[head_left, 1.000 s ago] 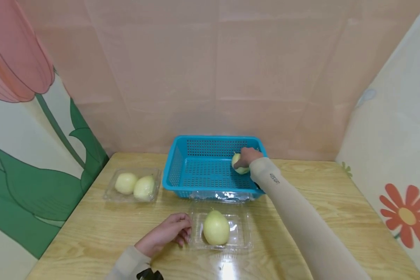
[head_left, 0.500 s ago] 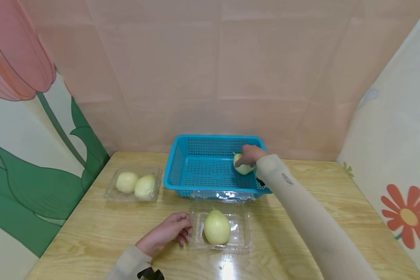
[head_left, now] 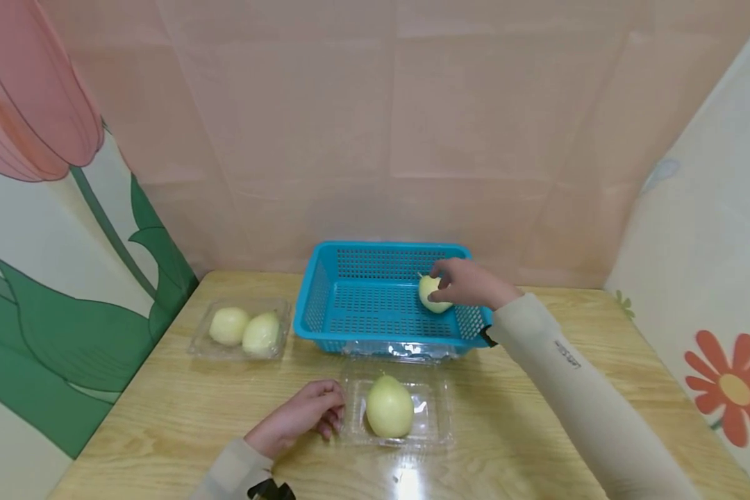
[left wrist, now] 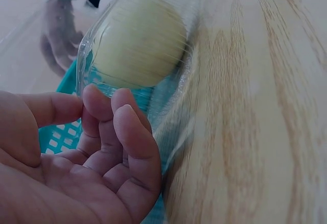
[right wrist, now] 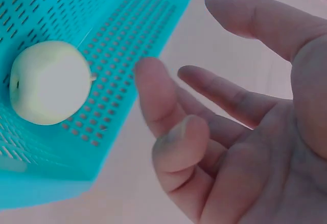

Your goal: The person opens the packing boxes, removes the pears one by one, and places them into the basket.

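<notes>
A pale yellow-green pear (head_left: 433, 294) with a thin stem lies at the right end of the blue basket (head_left: 312, 292). Over the basket's right side hovers my right hand (head_left: 471, 283), thumb and fingers apart; the right wrist view shows a gap between the hand (right wrist: 230, 127) and the pear (right wrist: 51, 83). My left hand (head_left: 303, 413) pinches the left edge of a clear plastic clamshell box (head_left: 434, 417) between thumb and forefinger (left wrist: 97, 101). One pear (head_left: 389, 407) sits in that box, left of its middle. The box's lid (head_left: 400, 351) leans on the basket front.
Another clear clamshell box (head_left: 203, 347) with two pears (head_left: 261, 335) stands on the wooden table (head_left: 162, 430) to the left. Behind the basket hangs a plain pinkish backdrop (head_left: 387, 139). Flower-printed panels (head_left: 731, 389) flank both sides.
My right hand has let go of the pear in the basket and drawn back to the right, its fingers opening. The left hand keeps its place at the box.
</notes>
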{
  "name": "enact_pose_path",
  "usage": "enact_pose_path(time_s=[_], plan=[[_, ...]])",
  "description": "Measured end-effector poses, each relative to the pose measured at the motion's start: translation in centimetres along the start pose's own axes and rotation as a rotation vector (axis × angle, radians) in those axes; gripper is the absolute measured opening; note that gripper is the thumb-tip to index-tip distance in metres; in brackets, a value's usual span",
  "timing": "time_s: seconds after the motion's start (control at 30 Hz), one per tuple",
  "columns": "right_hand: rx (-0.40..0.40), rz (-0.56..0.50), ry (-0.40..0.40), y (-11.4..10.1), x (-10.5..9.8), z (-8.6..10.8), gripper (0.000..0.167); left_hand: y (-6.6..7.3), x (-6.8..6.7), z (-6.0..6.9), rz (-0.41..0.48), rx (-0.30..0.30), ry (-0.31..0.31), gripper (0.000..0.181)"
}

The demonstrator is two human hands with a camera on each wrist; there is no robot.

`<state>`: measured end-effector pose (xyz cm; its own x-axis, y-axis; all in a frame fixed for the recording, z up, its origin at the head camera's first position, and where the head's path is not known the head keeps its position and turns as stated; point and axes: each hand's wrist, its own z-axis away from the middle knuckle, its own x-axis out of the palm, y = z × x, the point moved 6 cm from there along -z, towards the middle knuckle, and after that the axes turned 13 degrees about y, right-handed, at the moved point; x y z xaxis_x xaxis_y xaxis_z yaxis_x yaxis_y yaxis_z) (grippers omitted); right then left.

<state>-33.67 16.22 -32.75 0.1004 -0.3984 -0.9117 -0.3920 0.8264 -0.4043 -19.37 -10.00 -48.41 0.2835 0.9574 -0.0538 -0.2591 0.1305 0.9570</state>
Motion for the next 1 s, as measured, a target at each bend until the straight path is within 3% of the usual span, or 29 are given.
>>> enact_pose_path(time_s=[0.2,0.4,0.57,0.7,0.8,0.93,1.0], plan=[[-0.108,-0.005,0.138,-1.4,-0.9,2.7,0.037,-0.1,0.0,0.1,0.014,0.0,-0.004,0.02],[-0.179,-0.057,0.268,-3.0,-1.9,6.1,0.01,-0.1,0.0,0.1,0.023,0.001,-0.02,0.02],[-0.262,-0.078,0.33,-5.0,-2.1,9.3,0.017,-0.1,0.0,0.1,0.016,-0.008,-0.032,0.021],[-0.38,-0.129,0.308,-7.4,-0.8,11.6,0.021,0.0,-0.1,0.1,0.007,-0.001,-0.012,0.02],[-0.433,-0.165,0.219,-9.0,1.0,12.8,0.019,0.1,-0.1,0.1,0.002,0.005,0.005,0.021],[-0.406,-0.132,0.109,-9.9,3.7,13.6,0.007,0.0,-0.1,0.1,-0.004,-0.002,0.003,0.021],[-0.383,-0.075,0.11,-9.9,5.0,13.7,0.01,-0.1,0.0,0.2,-0.003,-0.005,0.001,0.021]])
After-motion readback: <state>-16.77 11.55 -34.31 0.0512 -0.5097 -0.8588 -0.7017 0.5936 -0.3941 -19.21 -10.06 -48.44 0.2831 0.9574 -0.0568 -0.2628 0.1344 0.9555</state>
